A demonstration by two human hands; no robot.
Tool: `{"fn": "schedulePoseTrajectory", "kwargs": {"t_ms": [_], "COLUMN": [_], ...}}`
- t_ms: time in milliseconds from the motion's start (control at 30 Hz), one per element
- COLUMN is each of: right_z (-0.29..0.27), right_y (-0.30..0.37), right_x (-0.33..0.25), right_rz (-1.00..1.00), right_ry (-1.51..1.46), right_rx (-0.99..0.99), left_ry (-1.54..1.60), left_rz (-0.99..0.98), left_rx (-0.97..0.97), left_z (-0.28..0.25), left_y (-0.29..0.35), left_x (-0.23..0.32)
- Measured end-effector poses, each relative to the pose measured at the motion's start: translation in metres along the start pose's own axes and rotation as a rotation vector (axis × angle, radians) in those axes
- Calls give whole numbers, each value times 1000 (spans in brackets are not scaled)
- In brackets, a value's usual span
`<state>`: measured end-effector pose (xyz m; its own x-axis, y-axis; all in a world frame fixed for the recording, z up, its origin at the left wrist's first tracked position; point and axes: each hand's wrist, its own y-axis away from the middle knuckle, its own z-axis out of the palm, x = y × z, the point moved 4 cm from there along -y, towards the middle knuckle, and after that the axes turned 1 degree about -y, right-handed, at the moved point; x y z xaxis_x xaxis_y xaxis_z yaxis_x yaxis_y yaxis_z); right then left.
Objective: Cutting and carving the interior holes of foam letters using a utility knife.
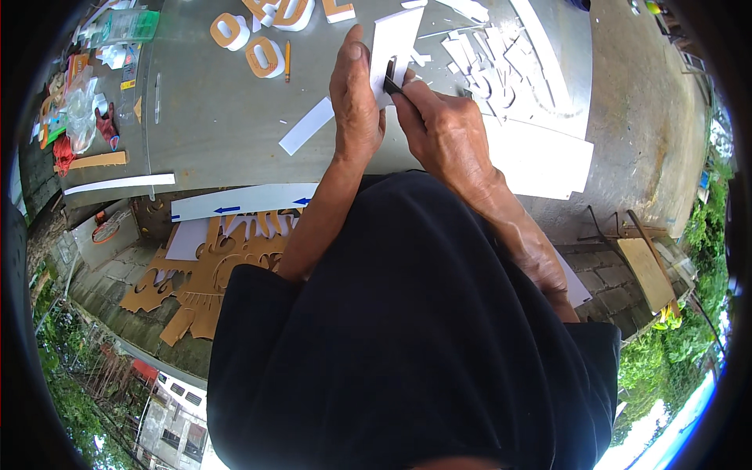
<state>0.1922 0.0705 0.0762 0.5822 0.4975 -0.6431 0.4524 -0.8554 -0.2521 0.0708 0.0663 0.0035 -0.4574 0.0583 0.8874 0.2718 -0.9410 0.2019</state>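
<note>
My left hand [356,102] grips a white board piece [398,35] along its left edge, holding it tilted up above the grey table. In my right hand [446,125] is a slim black cutter knife [391,84], its tip against a dark slot in the board's lower part. The blade itself is too small to make out. Below my left hand lies a loose white strip [306,127]. Several letter shapes with brown faces and white sides, among them a ring-like one [265,58], stand at the far left of my hands, next to a yellow pencil [287,61].
White offcuts [489,66] and a long curved strip [540,47] lie right of my hands, above a white sheet [540,157]. At far left are a green plastic box [125,27] and a clear bag [81,110]. Cut brown sheets [207,266] lie below the table's near edge.
</note>
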Motion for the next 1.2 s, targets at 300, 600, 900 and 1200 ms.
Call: {"fn": "schedulePoseTrajectory", "kwargs": {"t_ms": [300,600,900,1200], "right_z": [-1,-1,3,-2], "right_y": [-2,-7,0,-1], "right_x": [1,6,11,5], "right_rz": [32,155,158,198], "right_ry": [39,5,-6,84], "right_rx": [-12,-26,-65,-130], "left_ry": [-108,-34,-128,-111], "left_rz": [69,68,77,53], "left_rx": [40,33,33,-35], "left_z": [2,-5,6,2], "left_y": [-4,-9,2,-3], "left_x": [2,-6,2,-6]}}
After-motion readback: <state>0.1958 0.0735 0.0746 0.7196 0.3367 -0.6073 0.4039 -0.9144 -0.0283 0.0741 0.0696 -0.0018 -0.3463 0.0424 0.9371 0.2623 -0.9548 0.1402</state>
